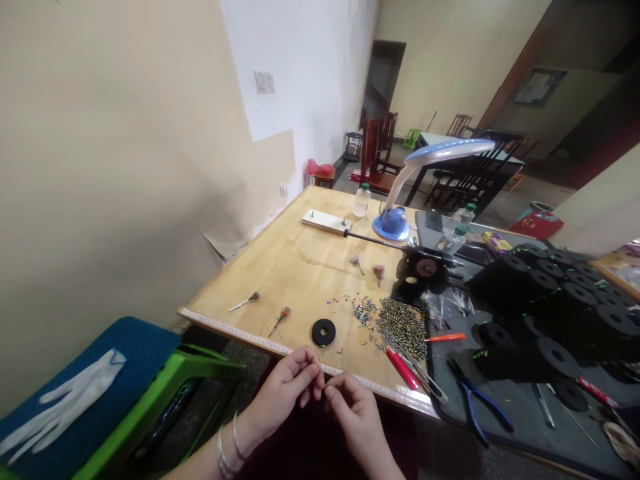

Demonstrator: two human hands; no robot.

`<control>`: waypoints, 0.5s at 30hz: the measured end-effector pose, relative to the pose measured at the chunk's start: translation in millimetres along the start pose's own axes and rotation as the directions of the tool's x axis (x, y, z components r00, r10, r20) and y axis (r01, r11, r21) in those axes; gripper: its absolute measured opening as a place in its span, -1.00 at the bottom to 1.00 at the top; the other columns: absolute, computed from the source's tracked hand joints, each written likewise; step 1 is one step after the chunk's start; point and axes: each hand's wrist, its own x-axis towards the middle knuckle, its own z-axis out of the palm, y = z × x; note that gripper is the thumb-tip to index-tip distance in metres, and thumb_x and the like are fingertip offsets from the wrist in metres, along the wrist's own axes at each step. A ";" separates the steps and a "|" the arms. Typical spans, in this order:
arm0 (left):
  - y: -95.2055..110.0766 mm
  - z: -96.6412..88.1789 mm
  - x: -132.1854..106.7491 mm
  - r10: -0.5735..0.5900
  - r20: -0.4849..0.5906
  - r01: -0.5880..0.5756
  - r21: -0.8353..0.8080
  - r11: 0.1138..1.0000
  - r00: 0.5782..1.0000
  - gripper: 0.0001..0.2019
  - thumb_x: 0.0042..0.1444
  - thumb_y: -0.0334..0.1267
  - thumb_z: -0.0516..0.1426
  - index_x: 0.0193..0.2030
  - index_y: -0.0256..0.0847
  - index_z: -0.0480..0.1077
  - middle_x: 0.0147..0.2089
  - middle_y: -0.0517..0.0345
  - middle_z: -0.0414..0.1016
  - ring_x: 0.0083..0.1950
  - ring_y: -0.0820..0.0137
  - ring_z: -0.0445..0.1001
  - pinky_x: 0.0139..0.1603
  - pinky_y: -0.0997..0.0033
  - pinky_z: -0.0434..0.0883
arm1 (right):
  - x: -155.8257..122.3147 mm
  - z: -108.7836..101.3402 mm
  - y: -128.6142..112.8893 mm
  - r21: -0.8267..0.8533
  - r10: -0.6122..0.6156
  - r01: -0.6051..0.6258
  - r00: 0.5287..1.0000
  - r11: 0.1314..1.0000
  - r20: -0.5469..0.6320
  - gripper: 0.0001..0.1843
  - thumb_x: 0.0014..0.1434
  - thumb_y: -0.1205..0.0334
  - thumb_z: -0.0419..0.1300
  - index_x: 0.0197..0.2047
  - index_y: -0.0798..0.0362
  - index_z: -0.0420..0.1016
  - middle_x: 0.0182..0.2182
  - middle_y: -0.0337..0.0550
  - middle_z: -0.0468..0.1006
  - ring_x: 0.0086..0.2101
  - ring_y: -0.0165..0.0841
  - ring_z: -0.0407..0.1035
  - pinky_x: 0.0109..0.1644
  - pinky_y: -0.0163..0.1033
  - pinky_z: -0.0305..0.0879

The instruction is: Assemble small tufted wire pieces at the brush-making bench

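Note:
My left hand (294, 381) and my right hand (356, 408) meet just in front of the table's near edge, fingertips pinched close together. Something tiny and dark shows at the right fingertips, too small to name; whatever the left fingers grip is hidden. Just beyond them lies a black foam ring (317, 333) with a small green mark on its rim. To its right are a scatter of small coloured beads (364, 311) and a heap of dark-and-yellow striped small pieces (403, 327). A red-handled tool (402, 369) and metal tweezers (426, 379) lie by the table edge.
Blue-handled pliers (479, 403) and an orange pen-like tool (447, 337) rest on the grey mat at right, beside stacked black foam rolls (540, 360). Behind stand a hand-cranked device (423, 270), a blue desk lamp (393, 225) and a bottle (362, 200). Small brushes (283, 315) lie on the wood.

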 end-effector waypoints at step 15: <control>64.5 -11.6 -16.5 0.081 -0.025 -0.081 -0.540 0.838 0.996 -0.76 0.02 -0.26 0.34 -0.40 -0.24 0.34 -0.58 0.32 0.26 -0.57 0.64 0.16 -0.57 0.67 0.09 | 39.8 -20.6 -16.2 -0.598 -0.537 0.508 0.830 0.620 0.148 -0.84 0.33 0.30 0.04 -0.23 0.00 0.45 -0.28 -0.12 0.49 -0.23 -0.25 0.28 -0.14 -0.14 0.20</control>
